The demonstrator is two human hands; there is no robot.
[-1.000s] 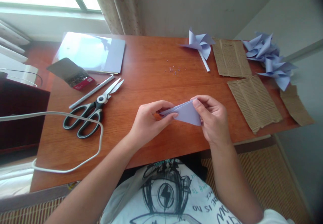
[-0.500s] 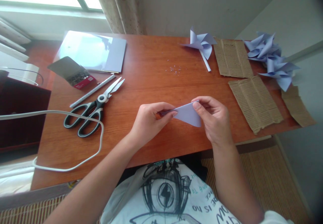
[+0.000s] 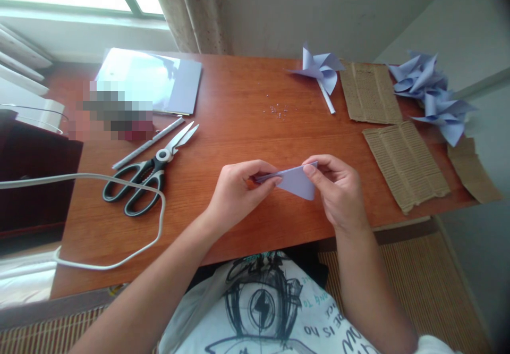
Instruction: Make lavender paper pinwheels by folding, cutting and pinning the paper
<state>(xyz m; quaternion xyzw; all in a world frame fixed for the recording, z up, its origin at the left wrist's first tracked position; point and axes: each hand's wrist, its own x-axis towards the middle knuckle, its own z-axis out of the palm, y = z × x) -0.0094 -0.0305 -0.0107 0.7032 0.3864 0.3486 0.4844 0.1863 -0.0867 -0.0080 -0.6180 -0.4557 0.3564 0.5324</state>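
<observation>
A: Which way is the folded paper (image 3: 297,182) pointed?

B: Its narrow end is directed leftward, into the left hand (image 3: 239,192), and its broader end is turned to the right, toward the right hand (image 3: 340,194). The long axis is laid roughly crosswise to the body, and the upper edge is slanted gently upward to the right.

A: And where is it held?

B: Between the two hands, over the near part of the brown table (image 3: 239,125). The scissors (image 3: 155,165) are seen well to the left; a paper pinwheel (image 3: 324,69) and a cardboard piece (image 3: 406,165) are seen beyond and to the right.

A: How are the hands posed?

B: Both forearms are stretched forward and angled inward. The left hand is nearly closed, the narrow end being pinched between thumb and curled fingers. The right hand is closed likewise, its thumb pressed near the upper corner and its fingers bent behind.

A: What has been changed since a second ago?

B: Two parted layers could be seen along the upper edge then; now they are brought closer together. The lower right corner, sharper before, is now seen as a rounded bend. Both grips have been kept almost in place, and the scissors have been left untouched.
</observation>
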